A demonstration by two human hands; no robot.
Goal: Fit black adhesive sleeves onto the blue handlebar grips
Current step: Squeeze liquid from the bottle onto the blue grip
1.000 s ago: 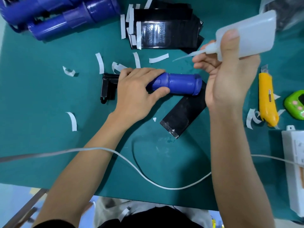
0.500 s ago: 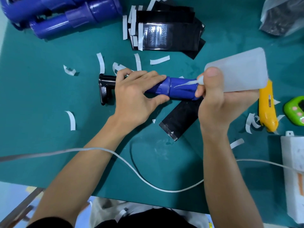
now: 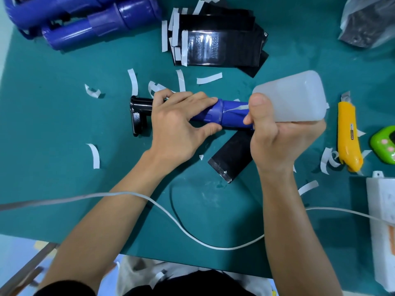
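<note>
A blue handlebar grip (image 3: 232,116) lies across the middle of the green mat (image 3: 53,124), with a black bracket (image 3: 139,113) at its left end. My left hand (image 3: 179,127) grips the grip's left half. My right hand (image 3: 277,137) holds a translucent white squeeze bottle (image 3: 297,97), its thin nozzle lying on the grip's top. One black sleeve (image 3: 233,157) lies flat under the grip's right end. A stack of black sleeves (image 3: 220,48) with white backing strips sits at the back.
More blue grips (image 3: 96,24) lie at the back left. A yellow utility knife (image 3: 348,133), a green gadget (image 3: 384,146) and a white box (image 3: 382,227) stand at the right. White paper strips (image 3: 94,155) litter the mat. A white cable (image 3: 192,233) crosses the front. A plastic bag (image 3: 369,20) sits back right.
My right hand has brought the squeeze bottle down from the air at the right onto the blue grip, nozzle now on its surface. My left hand has kept hold of the grip.
</note>
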